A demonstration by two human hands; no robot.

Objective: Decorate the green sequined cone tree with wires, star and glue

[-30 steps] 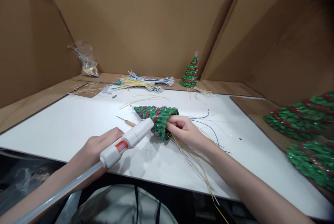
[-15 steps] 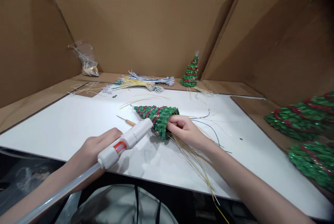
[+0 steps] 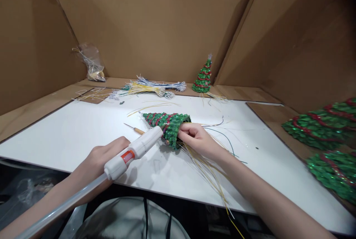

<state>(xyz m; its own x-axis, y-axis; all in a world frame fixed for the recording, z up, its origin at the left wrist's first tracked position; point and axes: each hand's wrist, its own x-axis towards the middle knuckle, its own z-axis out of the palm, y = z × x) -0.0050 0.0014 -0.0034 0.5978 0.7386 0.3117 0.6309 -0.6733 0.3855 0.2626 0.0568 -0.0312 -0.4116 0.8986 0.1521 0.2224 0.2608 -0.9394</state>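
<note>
The wearer's lap, in pale cloth (image 3: 119, 218) with dark stripes, is nearest, below the front edge of a white desk (image 3: 63, 135). A long, translucent glue stick (image 3: 63, 202) slants up from the lower left into a white glue gun (image 3: 148, 140) with an orange-framed window. The left hand (image 3: 107, 153) is curled closed around the gun's grip, which is mostly hidden. Thin, straw-coloured wires (image 3: 204, 174) trail over the front edge, right of its middle. Near the desk's centre, a small green tree (image 3: 178, 125) with red garlands lies on its side, tip pointing left, hollow base facing right; the gun's nozzle is at its near side. The right hand (image 3: 196, 140) has its thumb and fingers bent nearly together at that base; whether they pinch rim or wires cannot be told. A pointed tool (image 3: 138, 131) with a wooden handle lies left of the tree. Two larger-looking trees (image 3: 319, 129), partly cut off, lie along the desk's right edge. By the far edge are bundled white, yellow and blue wires (image 3: 152, 88), with an upright tree (image 3: 202, 79) to their right. A clear plastic bag (image 3: 93, 64) sits beyond the far left corner, against cardboard walls (image 3: 155, 27).
</note>
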